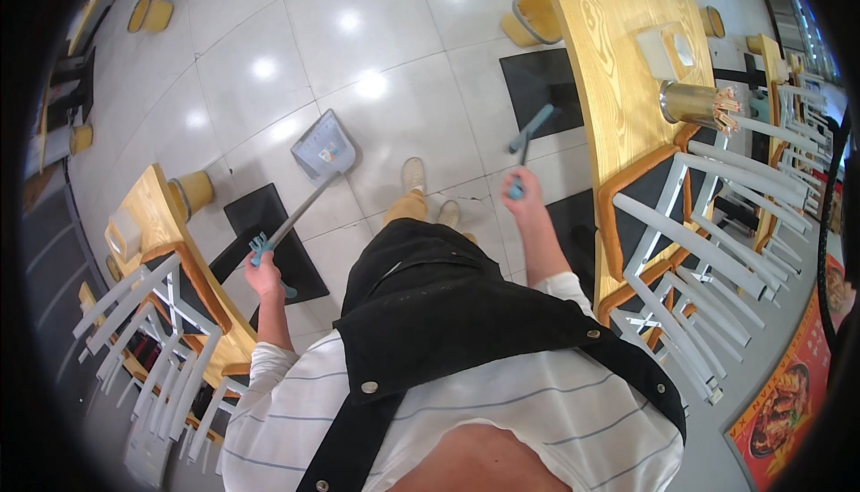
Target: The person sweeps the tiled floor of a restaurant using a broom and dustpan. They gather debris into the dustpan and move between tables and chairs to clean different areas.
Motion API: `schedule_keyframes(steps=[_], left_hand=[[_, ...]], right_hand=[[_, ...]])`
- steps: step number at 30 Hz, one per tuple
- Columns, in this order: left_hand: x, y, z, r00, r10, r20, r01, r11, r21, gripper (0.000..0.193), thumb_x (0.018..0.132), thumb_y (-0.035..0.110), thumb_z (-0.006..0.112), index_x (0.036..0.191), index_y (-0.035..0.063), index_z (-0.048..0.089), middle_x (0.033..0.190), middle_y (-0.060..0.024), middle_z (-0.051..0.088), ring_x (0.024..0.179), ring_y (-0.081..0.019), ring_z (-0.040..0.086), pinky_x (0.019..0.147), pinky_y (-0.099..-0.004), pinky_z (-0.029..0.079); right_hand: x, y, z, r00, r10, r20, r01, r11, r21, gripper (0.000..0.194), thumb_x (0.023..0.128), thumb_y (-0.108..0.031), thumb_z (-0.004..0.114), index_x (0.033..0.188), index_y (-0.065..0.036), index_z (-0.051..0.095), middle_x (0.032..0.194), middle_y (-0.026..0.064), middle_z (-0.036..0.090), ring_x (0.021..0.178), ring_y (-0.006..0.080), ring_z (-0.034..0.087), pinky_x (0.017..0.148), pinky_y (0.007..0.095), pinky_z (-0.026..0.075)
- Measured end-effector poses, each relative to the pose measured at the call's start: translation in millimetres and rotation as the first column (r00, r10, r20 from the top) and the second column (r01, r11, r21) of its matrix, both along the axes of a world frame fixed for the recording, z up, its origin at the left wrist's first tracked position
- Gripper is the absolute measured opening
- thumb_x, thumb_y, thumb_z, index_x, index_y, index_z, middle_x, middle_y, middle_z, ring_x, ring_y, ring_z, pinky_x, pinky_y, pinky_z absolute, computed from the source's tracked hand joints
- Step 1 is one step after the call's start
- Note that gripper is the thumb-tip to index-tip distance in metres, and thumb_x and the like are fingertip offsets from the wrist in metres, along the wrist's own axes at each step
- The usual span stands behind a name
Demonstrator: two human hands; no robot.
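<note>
My left hand [264, 275] is closed around the blue grip of a long-handled dustpan [324, 148], whose grey pan lies on the tiled floor ahead and to the left of my feet. The pan bears a small sticker; whether it holds any dirt cannot be told. In my right hand [522, 191] is the blue-ended handle of a broom [532, 129]. Its narrow blue head is beside the right table, over or near a black table base plate [541, 92]. Broom and dustpan are well apart.
Wooden tables stand on the left [161, 206] and right [605, 55], with upturned chairs [699, 237] on them. The right one also holds a metal canister [692, 104] and a dispenser [662, 51]. Yellow bins [191, 194] sit beside the tables. Grey tiled floor [376, 8] stretches ahead between them.
</note>
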State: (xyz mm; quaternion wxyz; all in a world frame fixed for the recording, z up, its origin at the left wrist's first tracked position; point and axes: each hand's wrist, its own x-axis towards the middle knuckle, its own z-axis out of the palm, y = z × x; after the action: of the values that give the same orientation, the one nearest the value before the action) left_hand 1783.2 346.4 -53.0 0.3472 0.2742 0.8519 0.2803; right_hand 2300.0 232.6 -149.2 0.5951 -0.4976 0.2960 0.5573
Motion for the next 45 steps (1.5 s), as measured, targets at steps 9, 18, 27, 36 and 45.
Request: schedule_keyframes(steps=[9, 18, 27, 36, 45], left_hand=[[-8.5, 66.1, -32.3, 0.994, -0.070, -0.088, 0.075, 0.996, 0.049, 0.034, 0.070, 0.009, 0.062, 0.101, -0.0005, 0.053, 0.062, -0.0014, 0.050, 0.043, -0.0082, 0.040, 0.038, -0.0240, 0.032], [-20.8, 98.2, -38.0, 0.997, -0.048, -0.062, 0.052, 0.996, 0.077, 0.035, 0.071, 0.009, 0.061, 0.103, -0.0003, 0.050, 0.057, -0.0009, 0.045, 0.037, -0.0084, 0.037, 0.035, -0.0243, 0.028], [-24.5, 109.9, -41.3, 0.984, -0.062, -0.170, 0.069, 0.997, 0.035, 0.033, 0.065, 0.012, 0.064, 0.095, -0.0001, 0.056, 0.067, -0.0021, 0.053, 0.054, -0.0108, 0.046, 0.051, -0.0265, 0.039], [-35.1, 112.9, -45.0, 0.980, -0.067, -0.190, 0.077, 0.996, 0.047, 0.034, 0.066, 0.012, 0.063, 0.097, -0.0010, 0.056, 0.069, -0.0028, 0.054, 0.058, -0.0107, 0.047, 0.056, -0.0260, 0.039], [-22.2, 108.0, -38.8, 0.986, -0.078, -0.146, 0.084, 0.996, 0.039, 0.028, 0.066, 0.012, 0.062, 0.091, 0.0005, 0.058, 0.069, -0.0032, 0.057, 0.061, -0.0122, 0.052, 0.060, -0.0275, 0.044]], right_hand=[[-33.3, 103.4, 17.9, 0.954, 0.288, 0.089, -0.292, 0.955, 0.041, 0.019, 0.071, 0.001, 0.048, 0.085, -0.008, 0.039, 0.057, 0.0053, 0.041, 0.047, 0.0178, 0.046, 0.037, 0.0296, 0.037], [-38.9, 40.4, 72.1, 0.976, 0.209, 0.069, -0.205, 0.977, -0.055, 0.019, 0.075, -0.004, 0.046, 0.092, -0.012, 0.040, 0.055, 0.0066, 0.043, 0.041, 0.0167, 0.042, 0.034, 0.0287, 0.033], [-30.9, 225.5, 17.3, 0.950, 0.202, -0.236, -0.162, 0.970, 0.180, 0.015, 0.071, -0.010, 0.053, 0.060, -0.006, 0.043, 0.055, 0.0029, 0.045, 0.045, 0.0143, 0.044, 0.038, 0.0233, 0.036], [65.0, 250.8, -11.1, 0.931, 0.318, -0.177, -0.238, 0.900, 0.365, 0.013, 0.072, -0.009, 0.052, 0.065, -0.009, 0.041, 0.051, 0.0036, 0.042, 0.041, 0.0144, 0.038, 0.036, 0.0245, 0.031], [21.7, 86.0, 3.4, 0.927, 0.369, -0.060, -0.366, 0.929, 0.055, 0.015, 0.072, -0.014, 0.055, 0.083, -0.004, 0.049, 0.059, 0.0067, 0.047, 0.044, 0.0165, 0.043, 0.040, 0.0275, 0.036]])
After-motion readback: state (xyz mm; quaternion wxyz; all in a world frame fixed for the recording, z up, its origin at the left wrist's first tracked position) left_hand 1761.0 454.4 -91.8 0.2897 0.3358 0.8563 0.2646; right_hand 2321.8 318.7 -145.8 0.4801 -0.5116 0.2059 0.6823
